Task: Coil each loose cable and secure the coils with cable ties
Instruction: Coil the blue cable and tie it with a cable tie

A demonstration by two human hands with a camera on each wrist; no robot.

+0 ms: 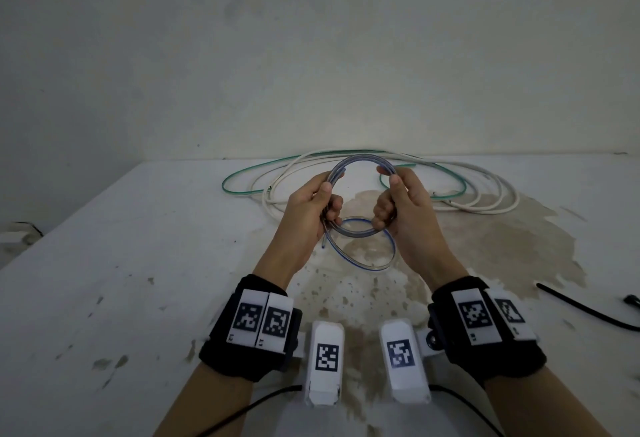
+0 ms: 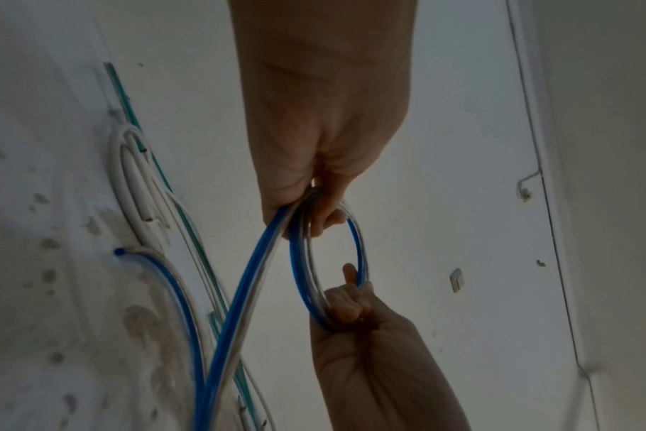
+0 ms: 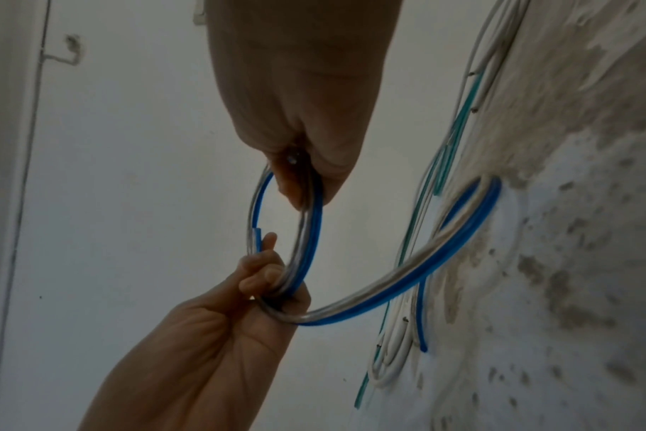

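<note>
Left hand [image 1: 308, 208]: fingers curled round the left side of the coil, thumb on top – firm grip.
Right hand [image 1: 403, 202]: fingers curled round the right side of the same coil, thumb pressed along the tube.
Clear blue-striped cable [image 1: 356, 161]: 1 – several turns gathered into a ring held upright between both hands, above the table; exact turn count cannot be told.
Loose tail: 1 free loop [image 1: 384, 256] of the same cable hangs from the left hand down onto the table, its blue end [image 2: 119, 251] lying on the surface.
White cable [image 1: 498, 190]: 1 loose bundle, many sprawled loops on the table behind the hands, near the wall; uncoiled.
Green cable [image 1: 235, 178]: 1, lying in wide loops mixed in with the white one, behind the hands.
Black cable ties [image 1: 585, 308]: 1 long strip at the right edge of the table, plus 1 small black piece [image 1: 632, 299] just beside it – too small to tell what it is.
Table [image 1: 104, 246]: white, stained brown under and right of the hands.
Wrist bands: 2, black, one per wrist.
</note>
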